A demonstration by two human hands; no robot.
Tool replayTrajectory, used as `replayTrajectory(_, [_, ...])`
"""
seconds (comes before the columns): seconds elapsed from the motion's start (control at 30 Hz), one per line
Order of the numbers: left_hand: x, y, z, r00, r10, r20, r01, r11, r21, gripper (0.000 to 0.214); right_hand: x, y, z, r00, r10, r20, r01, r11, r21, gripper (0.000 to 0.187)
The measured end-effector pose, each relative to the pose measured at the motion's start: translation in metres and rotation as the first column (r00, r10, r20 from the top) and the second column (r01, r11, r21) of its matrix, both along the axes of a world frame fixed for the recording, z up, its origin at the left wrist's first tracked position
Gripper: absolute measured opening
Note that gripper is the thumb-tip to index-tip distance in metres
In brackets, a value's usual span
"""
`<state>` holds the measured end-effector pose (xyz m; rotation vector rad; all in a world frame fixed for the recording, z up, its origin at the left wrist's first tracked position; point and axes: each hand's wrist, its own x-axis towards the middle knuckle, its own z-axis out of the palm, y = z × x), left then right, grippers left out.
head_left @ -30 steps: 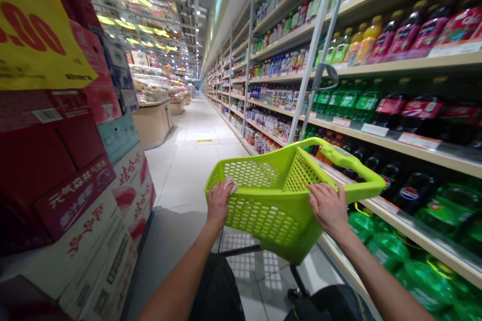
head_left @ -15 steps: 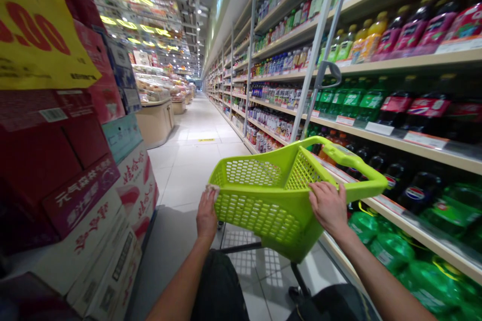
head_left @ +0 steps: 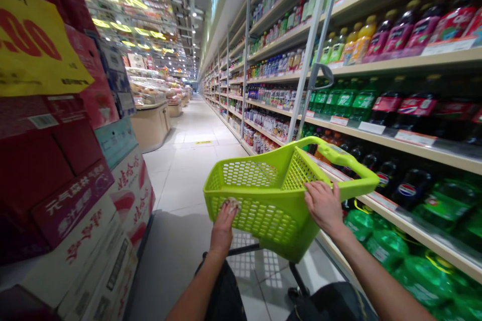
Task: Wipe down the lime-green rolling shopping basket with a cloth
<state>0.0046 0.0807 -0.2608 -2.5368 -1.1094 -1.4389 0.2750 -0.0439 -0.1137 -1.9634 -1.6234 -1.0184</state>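
Observation:
In front of my knees stands a lime-green shopping cart (head_left: pixel 278 223) with perforated plastic walls and a looped handle at its right end. My left hand (head_left: pixel 225 223) presses a crumpled whitish cloth (head_left: pixel 235 203) against the near side wall, just below the rim. Part of the cloth is hidden under the fingers, and I cannot tell whether it is fabric or paper. My right hand (head_left: pixel 324 205) is closed over the near rim by the handle end, thumb on top. The basket of the cart shows no goods inside.
Shelves of soda bottles (head_left: pixel 361 95) run along the right, with large green bottles (head_left: pixel 410 256) at the bottom. Stacked drink cartons (head_left: pixel 75 175) under a yellow price sign (head_left: pixel 33 35) stand close on the left. A tiled aisle (head_left: pixel 188 160) leads away past wooden display counters (head_left: pixel 150 125).
My left hand has moved with the cloth from the cart's front left corner to the right and down onto the side wall. My right hand keeps its hold on the rim.

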Motion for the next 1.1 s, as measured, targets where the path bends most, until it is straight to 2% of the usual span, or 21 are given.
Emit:
replayTrajectory(0.07, [0.002, -0.008, -0.017, 0.996, -0.057, -0.074, 0.057, 0.998, -0.011, 0.058, 0.0, -0.001, 0.001, 1.0, 0.016, -0.003, -0.016, 1.0, -0.013, 0.027])
replayTrajectory(0.13, [0.005, -0.01, -0.015, 0.996, -0.056, -0.064, 0.057, 0.998, 0.01, 0.056, 0.0, -0.002, 0.001, 1.0, 0.024, -0.009, -0.024, 1.0, -0.015, 0.027])
replayTrajectory(0.27, [0.019, 0.001, 0.026, 1.0, -0.018, 0.01, 0.016, 0.991, 0.132, 0.053, 0.0, -0.004, 0.002, 0.999, 0.022, -0.037, -0.022, 1.0, -0.013, 0.027])
replayTrajectory(0.33, [0.025, 0.003, 0.036, 0.998, -0.036, -0.042, 0.043, 0.983, 0.179, 0.053, 0.0, -0.004, 0.003, 0.998, 0.015, -0.054, -0.016, 1.0, -0.02, 0.027])
replayTrajectory(0.4, [0.028, 0.0, 0.028, 0.99, -0.066, -0.122, 0.091, 0.973, 0.214, 0.054, -0.001, -0.005, 0.004, 0.997, 0.014, -0.07, -0.016, 1.0, -0.026, 0.027])
replayTrajectory(0.5, [0.026, -0.012, 0.005, 0.976, -0.104, -0.19, 0.152, 0.953, 0.262, 0.052, 0.0, -0.006, 0.005, 0.995, 0.023, -0.093, -0.026, 0.999, -0.031, 0.027])
replayTrajectory(0.57, [0.028, -0.018, 0.004, 0.979, -0.105, -0.173, 0.152, 0.947, 0.284, 0.052, -0.001, -0.007, 0.004, 0.994, 0.029, -0.106, -0.032, 0.999, -0.03, 0.027])
replayTrajectory(0.6, [0.031, -0.019, 0.011, 0.983, -0.103, -0.149, 0.144, 0.945, 0.293, 0.052, -0.001, -0.007, 0.004, 0.993, 0.03, -0.114, -0.034, 0.999, -0.029, 0.027])
replayTrajectory(0.73, [0.058, -0.018, 0.055, 0.991, -0.124, -0.044, 0.131, 0.93, 0.342, 0.05, 0.003, -0.008, 0.006, 0.99, 0.039, -0.134, -0.043, 0.999, -0.027, 0.027])
replayTrajectory(0.8, [0.071, -0.018, 0.063, 0.989, -0.14, -0.044, 0.147, 0.926, 0.348, 0.048, 0.011, -0.01, 0.011, 0.992, 0.054, -0.118, -0.057, 0.998, -0.025, 0.028])
replayTrajectory(0.87, [0.077, -0.021, 0.055, 0.984, -0.157, -0.089, 0.178, 0.922, 0.344, 0.046, 0.024, -0.014, 0.019, 0.995, 0.023, -0.095, -0.024, 1.0, -0.003, 0.029])
replayTrajectory(0.93, [0.078, -0.027, 0.039, 0.974, -0.172, -0.148, 0.214, 0.915, 0.343, 0.044, 0.039, -0.018, 0.026, 0.995, -0.05, -0.083, 0.051, 0.999, 0.007, 0.029])
replayTrajectory(1.0, [0.079, -0.034, 0.028, 0.964, -0.189, -0.187, 0.245, 0.905, 0.348, 0.043, 0.051, -0.022, 0.031, 0.992, -0.104, -0.066, 0.103, 0.994, -0.03, 0.029])
replayTrajectory(1.03, [0.082, -0.038, 0.028, 0.96, -0.202, -0.193, 0.259, 0.9, 0.349, 0.044, 0.055, -0.023, 0.032, 0.992, -0.113, -0.052, 0.11, 0.992, -0.06, 0.028])
replayTrajectory(1.1, [0.091, -0.042, 0.04, 0.956, -0.232, -0.181, 0.283, 0.894, 0.347, 0.046, 0.057, -0.024, 0.033, 0.992, -0.122, -0.028, 0.118, 0.988, -0.099, 0.027])
